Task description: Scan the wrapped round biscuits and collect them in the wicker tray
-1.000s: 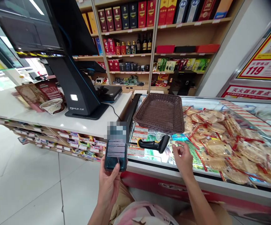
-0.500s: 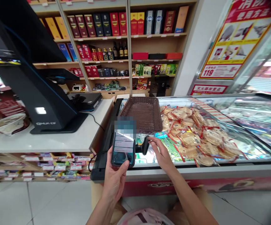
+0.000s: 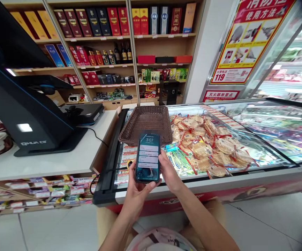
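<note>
A dark-cased smartphone [image 3: 148, 160] is upright above the front edge of the freezer, its lit screen showing 3:07 and several notification bars. My left hand [image 3: 137, 197] is closed around its lower left side, thumb across the bottom corner. Against the phone's right edge, my right hand [image 3: 171, 176] grips with the thumb in front and the other fingers hidden behind. A thin black cable [image 3: 114, 169] runs in from the left and passes behind the phone. Just beyond lies a brown woven basket [image 3: 147, 120] with nothing visible in it.
Packaged round flatbreads or wafers [image 3: 203, 144] are heaped on the glass-topped freezer [image 3: 247, 170]. To the left, a white counter [image 3: 88, 153] carries a black checkout terminal [image 3: 43, 122] and a flat black device [image 3: 84, 113]. Shelves with boxes and bottles [image 3: 98, 57] stand behind.
My right hand has moved left from the black attachment beside the phone onto the phone's edge. The phone has turned more upright and that attachment is now out of sight. The view has shifted right.
</note>
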Tool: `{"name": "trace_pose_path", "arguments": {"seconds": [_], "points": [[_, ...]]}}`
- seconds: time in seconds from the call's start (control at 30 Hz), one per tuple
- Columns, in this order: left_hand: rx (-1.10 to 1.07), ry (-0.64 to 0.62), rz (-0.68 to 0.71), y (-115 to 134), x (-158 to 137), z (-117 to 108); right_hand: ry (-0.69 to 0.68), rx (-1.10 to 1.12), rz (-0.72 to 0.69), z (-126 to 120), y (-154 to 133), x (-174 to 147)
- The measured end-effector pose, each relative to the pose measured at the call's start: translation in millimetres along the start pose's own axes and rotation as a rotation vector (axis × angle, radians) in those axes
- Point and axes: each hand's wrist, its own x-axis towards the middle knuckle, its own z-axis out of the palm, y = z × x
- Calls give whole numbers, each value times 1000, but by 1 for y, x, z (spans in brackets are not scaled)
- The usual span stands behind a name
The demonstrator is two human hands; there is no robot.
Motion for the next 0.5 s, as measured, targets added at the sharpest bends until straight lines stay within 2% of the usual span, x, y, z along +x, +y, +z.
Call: {"name": "trace_pose_path", "arguments": {"seconds": [0.1,0.17,0.27,0.37,0.5], "points": [[37,24,28,4,-3,-4,-131,212,135,0,-7,-1],[47,66,49,7,-6,-12,-176,239,166,-1,-9,-2],[64,178,99,14,-15,-33,-164,202,160,-5,1,-2],[67,336,203,23,-30,-66,-99,152,161,-12,20,-1],[107,628,413,29,-51,-126,13,149,213,-23,47,-2]]}}
